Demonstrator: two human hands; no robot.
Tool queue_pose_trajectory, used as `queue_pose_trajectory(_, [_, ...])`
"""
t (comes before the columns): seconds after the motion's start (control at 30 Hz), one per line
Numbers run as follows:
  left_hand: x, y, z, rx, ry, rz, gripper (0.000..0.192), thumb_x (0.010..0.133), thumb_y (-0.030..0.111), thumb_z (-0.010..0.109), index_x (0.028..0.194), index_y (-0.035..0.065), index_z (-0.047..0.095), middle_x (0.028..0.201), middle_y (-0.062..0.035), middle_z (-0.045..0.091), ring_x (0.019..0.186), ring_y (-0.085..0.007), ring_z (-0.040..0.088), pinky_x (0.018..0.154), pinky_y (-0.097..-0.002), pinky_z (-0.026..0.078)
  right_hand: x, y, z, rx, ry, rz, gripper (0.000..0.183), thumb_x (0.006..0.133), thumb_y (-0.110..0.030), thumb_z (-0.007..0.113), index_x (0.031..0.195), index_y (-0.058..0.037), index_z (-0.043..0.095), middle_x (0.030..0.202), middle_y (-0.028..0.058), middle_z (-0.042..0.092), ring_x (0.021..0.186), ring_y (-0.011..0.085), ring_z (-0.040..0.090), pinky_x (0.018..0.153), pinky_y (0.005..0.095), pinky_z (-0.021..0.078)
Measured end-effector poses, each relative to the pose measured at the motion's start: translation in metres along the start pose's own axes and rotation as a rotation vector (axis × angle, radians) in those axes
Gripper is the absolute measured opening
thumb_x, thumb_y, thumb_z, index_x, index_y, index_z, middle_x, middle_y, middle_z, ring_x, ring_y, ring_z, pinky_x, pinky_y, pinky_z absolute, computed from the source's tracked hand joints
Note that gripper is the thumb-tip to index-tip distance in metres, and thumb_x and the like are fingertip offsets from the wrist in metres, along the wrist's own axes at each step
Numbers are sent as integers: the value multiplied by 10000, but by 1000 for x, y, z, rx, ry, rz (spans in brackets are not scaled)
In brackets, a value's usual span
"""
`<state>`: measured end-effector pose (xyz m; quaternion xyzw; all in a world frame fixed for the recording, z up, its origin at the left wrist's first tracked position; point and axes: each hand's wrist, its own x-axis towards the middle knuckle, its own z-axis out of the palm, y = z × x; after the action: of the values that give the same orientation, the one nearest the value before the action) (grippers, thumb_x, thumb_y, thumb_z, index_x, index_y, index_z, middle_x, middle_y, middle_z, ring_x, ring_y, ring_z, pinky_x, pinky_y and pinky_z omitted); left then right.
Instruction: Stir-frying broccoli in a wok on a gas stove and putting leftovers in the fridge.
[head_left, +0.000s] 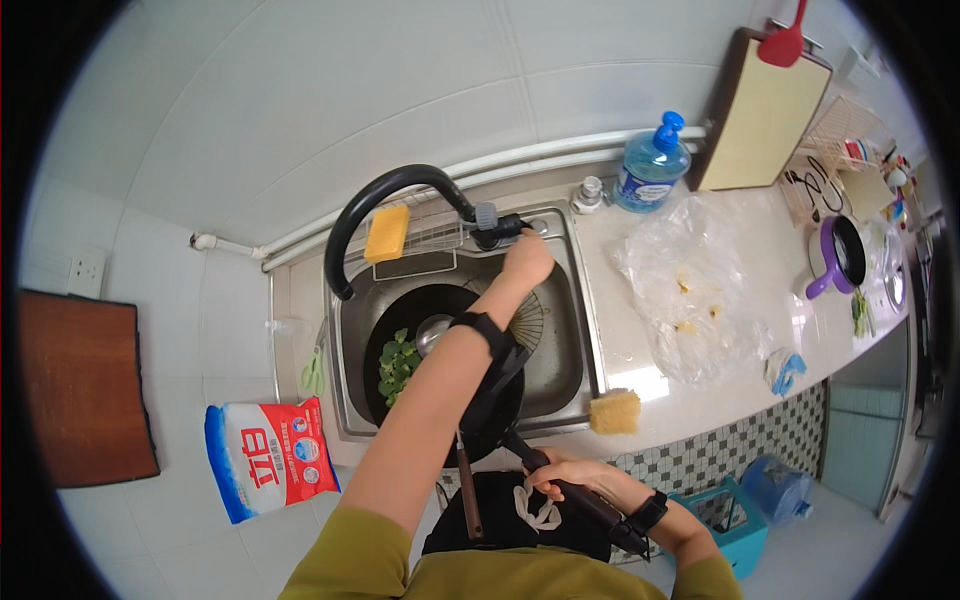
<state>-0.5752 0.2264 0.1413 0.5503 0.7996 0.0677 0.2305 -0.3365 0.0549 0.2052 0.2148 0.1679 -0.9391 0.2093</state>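
My left hand (529, 259) reaches across the steel sink (589, 360), its fingers on the lever of the black faucet (409, 176). A black wok (386, 311) with green leafy-looking vegetable pieces (397, 364) sits in the sink, partly hidden by my left forearm. My right hand (562, 472) grips the wok's dark handle (592, 502) near my waist. A steel ladle bowl (433, 332) lies in the wok, and a brown utensil handle (469, 495) hangs over its near rim. Beside the wok, a wire skimmer (531, 319) rests in the sink.
A yellow sponge (388, 234) lies on the wire rack behind the sink. Right of it stand a blue soap bottle (652, 172), a crumpled plastic bag (694, 292) and a tan scrubbing sponge (615, 412). Green-handled scissors (313, 371) and a detergent bag (274, 457) are at the left.
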Motion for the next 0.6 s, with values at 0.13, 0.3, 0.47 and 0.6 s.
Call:
queue_pose_trajectory(0.13, [4, -2, -20, 26, -96, -67, 338, 804, 157, 446, 1010, -93, 539, 854, -309, 579, 795, -404, 589, 672, -423, 481, 4, -1, -1, -56, -1, -8, 116, 762, -32, 530, 808, -28, 424, 551, 6, 429, 429, 79, 417, 383, 212, 341])
queue_pose_trajectory(0.3, [-73, -53, -51, -1007, -35, -155, 272, 848, 229, 499, 871, -16, 615, 822, -113, 635, 684, -197, 610, 621, -281, 476, 5, 1, -7, -6, -4, 5, 110, 779, -32, 535, 803, -38, 428, 560, 13, 443, 438, 79, 427, 403, 220, 366])
queue_pose_trajectory(0.47, [-168, -153, -92, -1203, 115, -415, 212, 859, 187, 484, 871, 8, 598, 779, -77, 621, 674, -143, 597, 617, -245, 487, 6, 0, -5, -30, 10, 22, 116, 766, -19, 536, 806, -40, 429, 554, 14, 434, 432, 78, 419, 392, 219, 354])
queue_pose_trajectory(0.6, [-193, -193, -110, -1152, 289, -438, 192, 865, 169, 486, 874, 4, 583, 780, -90, 620, 681, -141, 602, 625, -253, 498, 10, -1, 1, -41, 27, 20, 104, 761, -23, 537, 780, -40, 436, 552, 14, 428, 429, 84, 417, 391, 218, 350])
